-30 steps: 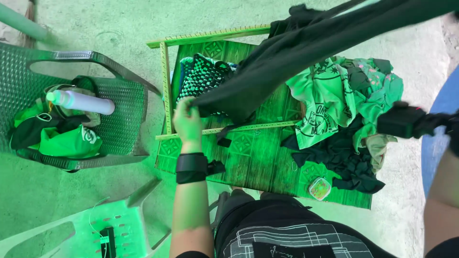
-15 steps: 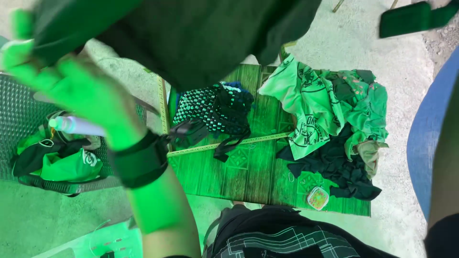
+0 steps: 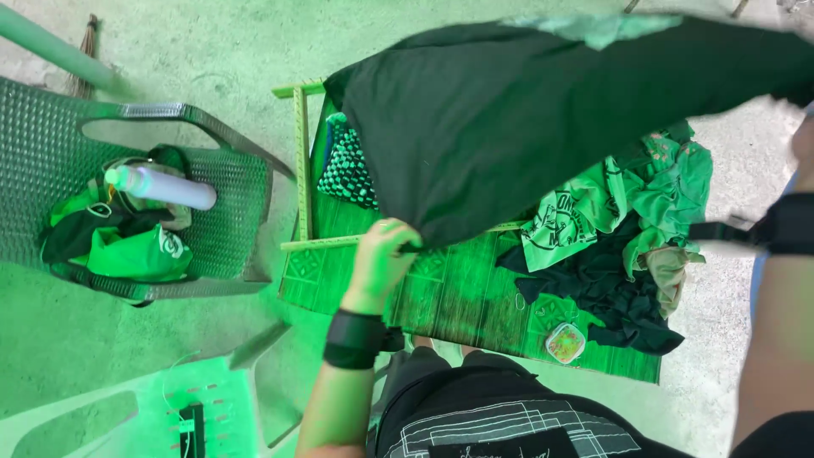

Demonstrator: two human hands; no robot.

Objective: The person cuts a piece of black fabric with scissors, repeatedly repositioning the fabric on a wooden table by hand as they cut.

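Bare concrete floor under a strong green cast surrounds a low wood-patterned table with a pale raised frame.

Left hand: fingers closed in a pinch on the lower corner of a dark garment, just above the table's cross rail. A dark band sits on that wrist.

Right hand: only the forearm and a dark wrist strap show at the right edge. The hand itself is cut off by the frame; whether it grips the cloth cannot be told.

Dark garment: spread wide and held in the air, running from the left hand up to the top right corner and covering much of the table's far half.

Beneath its left edge lies a black-and-pale checked cloth on the table. To the right, a heap of pale printed shirts rests on darker clothes. A small round container sits near the table's front edge, just beside the dark clothes.

Left of the table stands a woven-pattern plastic chair holding bags and a pale bottle lying on its side. A light plastic chair occupies the lower left corner.
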